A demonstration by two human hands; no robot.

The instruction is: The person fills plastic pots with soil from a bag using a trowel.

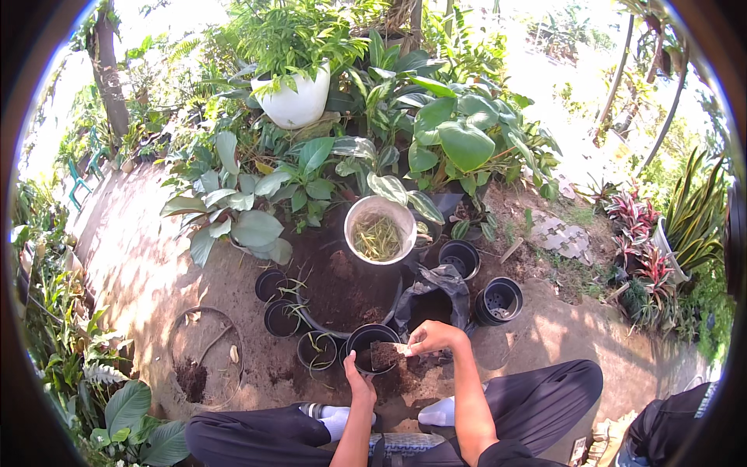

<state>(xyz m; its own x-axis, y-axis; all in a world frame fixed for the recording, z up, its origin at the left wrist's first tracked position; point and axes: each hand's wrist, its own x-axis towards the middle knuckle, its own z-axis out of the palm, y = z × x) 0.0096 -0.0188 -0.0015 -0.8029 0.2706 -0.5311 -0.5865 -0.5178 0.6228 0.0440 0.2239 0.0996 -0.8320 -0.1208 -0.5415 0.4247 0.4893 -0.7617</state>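
Note:
My left hand (360, 379) grips the near-left side of a black plastic nursery pot (352, 341). Over the pot's mouth, my right hand (433, 338) holds a small scoop (386, 354) heaped with brown soil; its handle is mostly hidden by my fingers. Just beyond the right hand stands a black plastic bag (456, 283), its top folded open on dark soil. A wide round basin (400, 300) with soil in it lies behind the pot. Left of the pot, a smaller black pot (317, 350) holds thin green shoots.
Two more small pots (282, 318) line the basin's left side. A white bucket (410, 230) of cut greenery stands at its far edge. Black pots (499, 300) are stacked to the right. A thin hoop (170, 356) lies left; leafy plants (251, 227) crowd the back.

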